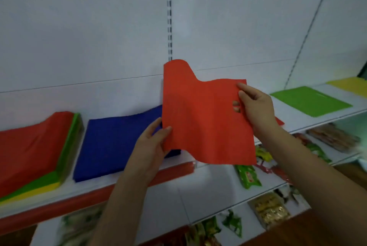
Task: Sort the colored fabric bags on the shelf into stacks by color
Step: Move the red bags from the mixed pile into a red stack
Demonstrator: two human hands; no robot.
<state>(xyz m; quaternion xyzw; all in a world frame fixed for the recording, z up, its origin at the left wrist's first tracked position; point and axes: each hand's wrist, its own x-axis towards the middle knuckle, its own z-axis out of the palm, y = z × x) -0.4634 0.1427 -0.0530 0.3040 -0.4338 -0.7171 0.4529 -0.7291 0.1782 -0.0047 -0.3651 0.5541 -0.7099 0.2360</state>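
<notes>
Red fabric bag (206, 118) is hanging above the shelf (218, 172); you're pinching it with your left hand (152, 142) and right hand (256, 106)

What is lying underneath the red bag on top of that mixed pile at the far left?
Under the top red bag of the mixed pile, green bags and yellow bags show at the edges. How many, and whether other colours lie between them, is covered.

From my remote view the red bag (206, 118) hides the right end of the blue stack (119, 142), the mixed stack (35, 152) is cut by the left edge, and the snack packets (268, 212) below are too blurred to read
</notes>
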